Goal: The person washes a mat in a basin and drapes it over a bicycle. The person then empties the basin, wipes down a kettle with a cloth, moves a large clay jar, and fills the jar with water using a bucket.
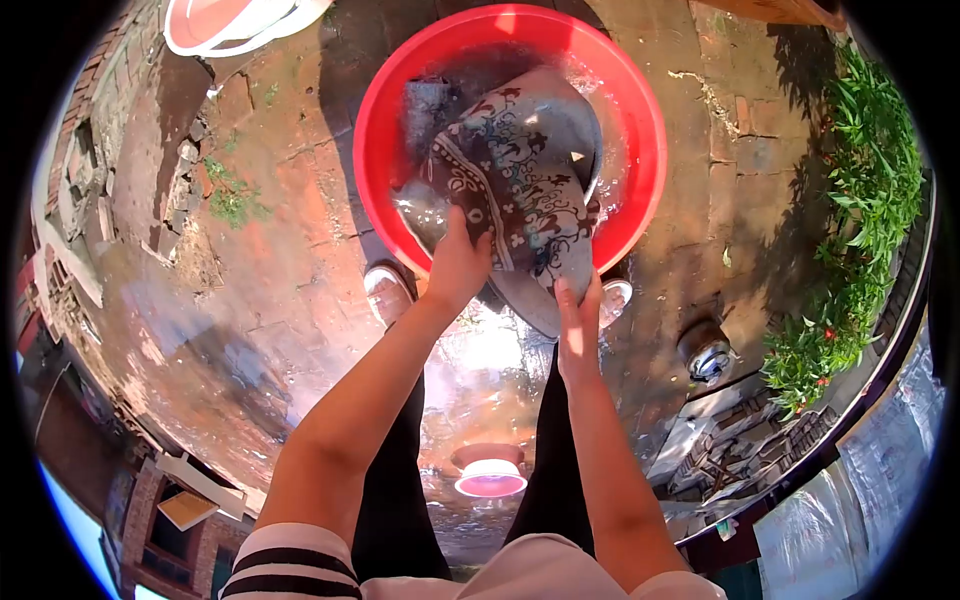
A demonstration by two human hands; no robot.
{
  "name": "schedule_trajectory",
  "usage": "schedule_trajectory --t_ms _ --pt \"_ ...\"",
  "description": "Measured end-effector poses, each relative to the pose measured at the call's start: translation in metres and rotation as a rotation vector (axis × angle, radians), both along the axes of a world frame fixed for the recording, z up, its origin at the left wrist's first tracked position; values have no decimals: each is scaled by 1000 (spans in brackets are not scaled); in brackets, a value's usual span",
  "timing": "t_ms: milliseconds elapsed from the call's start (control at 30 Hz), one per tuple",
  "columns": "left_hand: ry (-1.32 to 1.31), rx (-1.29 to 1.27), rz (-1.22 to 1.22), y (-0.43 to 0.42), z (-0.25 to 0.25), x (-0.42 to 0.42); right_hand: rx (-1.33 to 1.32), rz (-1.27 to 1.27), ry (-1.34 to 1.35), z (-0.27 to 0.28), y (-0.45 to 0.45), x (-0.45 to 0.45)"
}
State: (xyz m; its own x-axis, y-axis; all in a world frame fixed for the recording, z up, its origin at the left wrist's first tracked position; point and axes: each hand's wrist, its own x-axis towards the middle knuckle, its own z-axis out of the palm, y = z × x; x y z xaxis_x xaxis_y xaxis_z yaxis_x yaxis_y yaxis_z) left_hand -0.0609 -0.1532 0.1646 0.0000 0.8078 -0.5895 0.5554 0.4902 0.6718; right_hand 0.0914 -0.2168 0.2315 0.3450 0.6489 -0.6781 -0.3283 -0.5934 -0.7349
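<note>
A wet grey and dark-brown patterned cloth (520,170) lies bunched in a large red basin (650,150). Its near end hangs over the rim towards me. My left hand (462,262) is closed on the cloth's left side, near the pale border band. At the lower right edge, my right hand (578,325) grips the cloth between thumb and fingers. Water (615,105) with bubbles shows around the cloth. A greyish patch shows at the basin's upper left; I cannot tell what it is.
Wet brick paving (300,240) surrounds the basin, and my feet stand close to its near side. A small pink basin (490,485) sits between my legs. To the right are a metal kettle (706,350) and green plants (875,150). White-rimmed basins (240,45) stand upper left.
</note>
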Motion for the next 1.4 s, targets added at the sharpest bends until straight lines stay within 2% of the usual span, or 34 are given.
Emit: schedule_trajectory --t_ms 67,100,200,300,400,467,500,567,633,700,733,833,900,1000,1067,1133,1267,1300,1367,1400 --pt "246 -231 -226 4 -11 11 -5 264 -373 -17 21 -10" --pt "287 -255 -279 9 -30 17 -62 394 -470 -41 34 1" --pt "463 -178 -557 25 -92 39 -206 651 -805 -107 69 17" --pt "628 17 -825 28 -164 51 -157 762 -800 -163 93 34" --pt "559 -204 -819 41 -201 55 -66 812 -906 -240 98 39" --pt "473 -258 -806 40 -219 53 -224 1016 -817 -283 107 42" --pt "423 -317 -836 53 -210 52 -294 1114 -771 -298 110 44" --pt "361 -339 -855 55 -209 44 -114 1273 -1127 -317 100 52" --pt "331 -248 -831 47 -207 37 -96 1448 -1064 -305 113 66" --pt "364 -145 -698 38 -186 33 -259 1610 -561 -248 163 76" --pt "380 -94 -631 29 -174 30 -147 1462 -695 -224 169 74" --pt "238 376 -68 -28 -148 11 250 1044 -1053 -173 177 58" --pt "74 160 266 -42 -154 -10 586 765 -1295 -169 204 54" --pt "-216 -118 683 -36 -158 -29 -248 949 -958 -199 227 31" --pt "-367 -278 911 -15 -160 -37 -148 987 -831 -199 200 26" --pt "-402 -274 975 -4 -183 -46 -44 963 -687 -181 165 30" --pt "-812 -435 1003 11 -167 -49 9 797 -360 -101 98 48" --pt "-623 -453 1013 3 -204 -62 4 748 -303 -85 87 52" --pt "-643 -519 1104 -5 -205 -60 -43 691 -111 -32 74 51" --pt "-650 -556 1147 -6 -195 -59 -65 722 -154 -4 70 51"
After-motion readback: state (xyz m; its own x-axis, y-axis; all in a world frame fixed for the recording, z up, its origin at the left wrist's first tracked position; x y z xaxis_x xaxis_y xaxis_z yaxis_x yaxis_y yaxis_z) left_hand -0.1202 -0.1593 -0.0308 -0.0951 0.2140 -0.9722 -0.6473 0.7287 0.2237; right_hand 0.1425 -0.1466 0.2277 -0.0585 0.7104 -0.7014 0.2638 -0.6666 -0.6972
